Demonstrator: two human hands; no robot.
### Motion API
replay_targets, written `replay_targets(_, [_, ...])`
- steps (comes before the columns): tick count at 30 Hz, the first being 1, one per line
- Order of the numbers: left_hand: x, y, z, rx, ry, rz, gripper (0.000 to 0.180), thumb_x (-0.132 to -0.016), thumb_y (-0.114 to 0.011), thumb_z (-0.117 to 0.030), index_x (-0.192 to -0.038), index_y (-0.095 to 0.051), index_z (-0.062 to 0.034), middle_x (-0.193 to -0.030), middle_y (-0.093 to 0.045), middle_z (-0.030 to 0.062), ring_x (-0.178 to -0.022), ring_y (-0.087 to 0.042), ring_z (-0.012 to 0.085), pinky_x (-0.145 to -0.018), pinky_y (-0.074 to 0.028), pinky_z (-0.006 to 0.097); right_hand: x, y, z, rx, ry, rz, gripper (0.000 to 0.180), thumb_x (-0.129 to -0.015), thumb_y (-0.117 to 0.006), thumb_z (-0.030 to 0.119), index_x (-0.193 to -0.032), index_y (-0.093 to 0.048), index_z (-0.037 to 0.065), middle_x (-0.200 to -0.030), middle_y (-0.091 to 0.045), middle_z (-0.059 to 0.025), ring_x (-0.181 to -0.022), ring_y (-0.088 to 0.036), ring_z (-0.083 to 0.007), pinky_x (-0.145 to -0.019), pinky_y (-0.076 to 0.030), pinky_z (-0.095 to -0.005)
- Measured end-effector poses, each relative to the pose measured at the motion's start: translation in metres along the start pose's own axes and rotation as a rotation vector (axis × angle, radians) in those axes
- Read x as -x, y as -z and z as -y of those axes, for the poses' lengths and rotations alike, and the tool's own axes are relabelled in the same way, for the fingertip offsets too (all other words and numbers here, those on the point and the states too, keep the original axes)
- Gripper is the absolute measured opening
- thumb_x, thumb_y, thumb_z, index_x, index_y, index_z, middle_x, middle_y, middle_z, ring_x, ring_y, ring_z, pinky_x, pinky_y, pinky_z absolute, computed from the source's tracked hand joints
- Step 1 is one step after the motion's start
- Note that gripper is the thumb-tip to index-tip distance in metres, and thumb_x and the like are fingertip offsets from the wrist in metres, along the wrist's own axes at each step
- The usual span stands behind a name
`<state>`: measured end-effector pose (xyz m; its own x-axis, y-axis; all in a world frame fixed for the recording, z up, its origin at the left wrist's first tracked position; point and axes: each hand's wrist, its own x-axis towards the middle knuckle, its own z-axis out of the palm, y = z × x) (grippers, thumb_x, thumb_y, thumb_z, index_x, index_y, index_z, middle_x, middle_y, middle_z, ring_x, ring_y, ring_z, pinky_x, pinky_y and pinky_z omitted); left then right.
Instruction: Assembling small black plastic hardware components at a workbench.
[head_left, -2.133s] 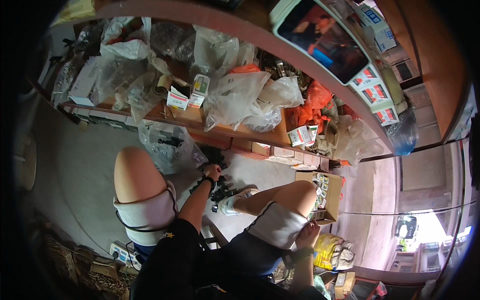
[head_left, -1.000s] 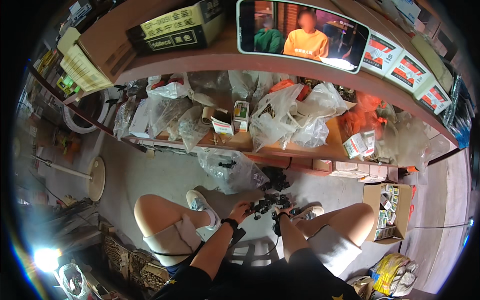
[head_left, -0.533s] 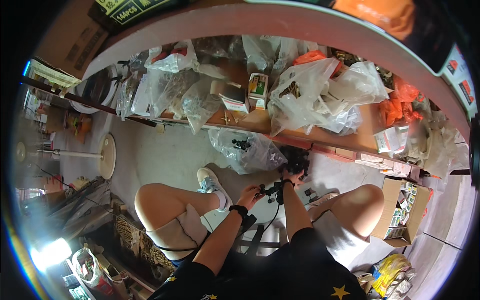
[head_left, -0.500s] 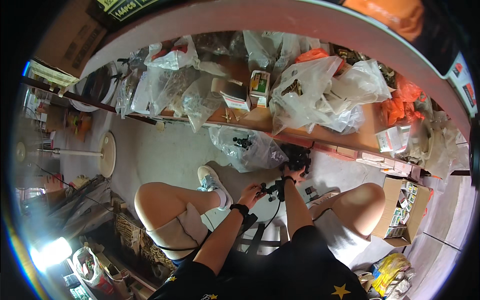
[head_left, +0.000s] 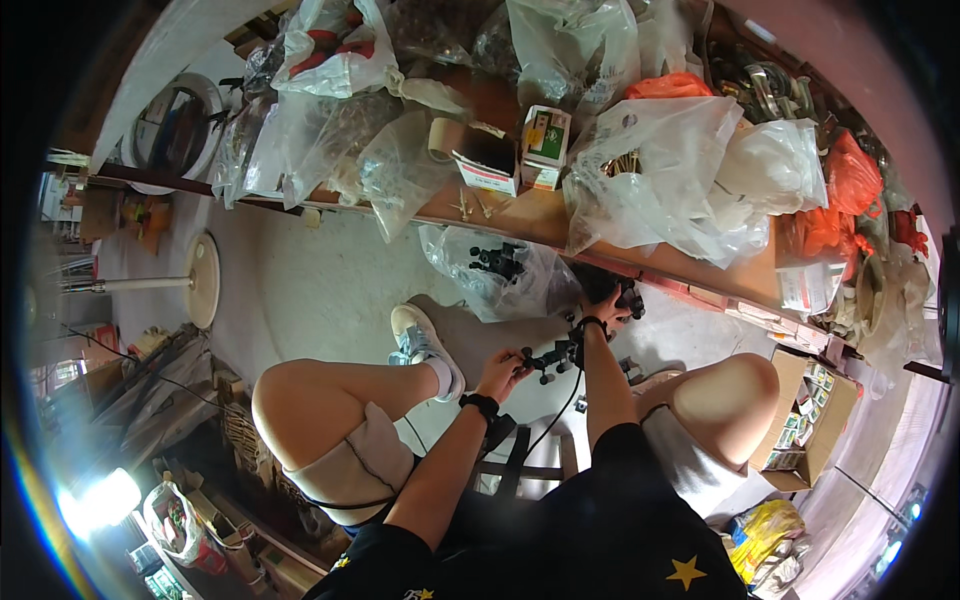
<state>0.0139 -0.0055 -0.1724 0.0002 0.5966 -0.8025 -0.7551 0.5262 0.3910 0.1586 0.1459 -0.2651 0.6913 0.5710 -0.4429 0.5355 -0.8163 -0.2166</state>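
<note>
Centrally, the left hand [head_left: 503, 376] has its grip closed by the fingertips on a string of small black parts [head_left: 548, 362], which extends rightward. Right of centre, the right hand [head_left: 608, 310] meets further black pieces [head_left: 631, 299], its grip too obscured to tell; beyond, above centre, lies a clear plastic bag [head_left: 525, 299], then a shelf [head_left: 738, 272] spanning the upper frame.

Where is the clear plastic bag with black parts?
The clear plastic bag is near the head view's centre, on the floor by the wooden shelf, left of the right hand.
</note>
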Motion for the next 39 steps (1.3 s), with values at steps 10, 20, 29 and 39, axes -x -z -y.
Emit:
replay_targets(10, [-0.006, -0.014, -0.001, 0.054, -0.046, -0.047, 0.009, -0.073, -0.042, 0.004, -0.073, -0.046, -0.0035, -0.072, -0.043, 0.0036, -0.068, -0.049, 0.013, -0.072, -0.048, 0.031, -0.033, -0.02, -0.001, 0.034, 0.102, -0.061, 0.05, -0.058, -0.064, 0.021, -0.104, -0.045, 0.024, -0.115, -0.022, -0.0188, -0.101, -0.035, -0.0364, -0.074, -0.041, -0.0423])
replay_targets(20, [-0.008, -0.027, -0.008, 0.109, -0.105, 0.025, 0.01, -0.073, -0.041, 0.005, -0.074, -0.047, -0.0037, -0.074, -0.043, 0.0055, -0.069, -0.047, 0.0144, -0.077, -0.046, 0.033, -0.056, -0.011, -0.037, 0.009, 0.266, 0.083, 0.021, -0.05, -0.064, 0.027, -0.069, -0.059, 0.019, -0.075, -0.06, -0.0004, -0.079, -0.055, -0.0173, -0.077, -0.035, -0.0341])
replay_targets(29, [0.006, -0.059, -0.008, 0.052, -0.168, 0.188, 0.01, -0.073, -0.04, 0.004, -0.075, -0.048, -0.0015, -0.073, -0.043, 0.0056, -0.067, -0.049, 0.0148, -0.068, -0.05, 0.031, -0.046, 0.046, -0.059, -0.621, 0.097, 0.273, 0.028, -0.058, -0.067, 0.017, -0.08, -0.058, 0.003, -0.075, -0.059, -0.0082, -0.07, -0.056, -0.0175, -0.064, -0.046, -0.029])
replay_targets(39, [0.05, -0.124, -0.036, -0.065, -0.336, 0.67, 0.003, -0.073, -0.044, -0.005, -0.073, -0.046, -0.0048, -0.078, -0.045, 0.0043, -0.07, -0.048, 0.0155, -0.064, -0.043, 0.029, 0.047, 0.17, -0.014, -1.565, 0.363, 1.212, 0.021, -0.076, -0.052, 0.015, -0.094, -0.047, 0.005, -0.085, -0.053, -0.0058, -0.071, -0.054, -0.0164, -0.061, -0.046, -0.0303])
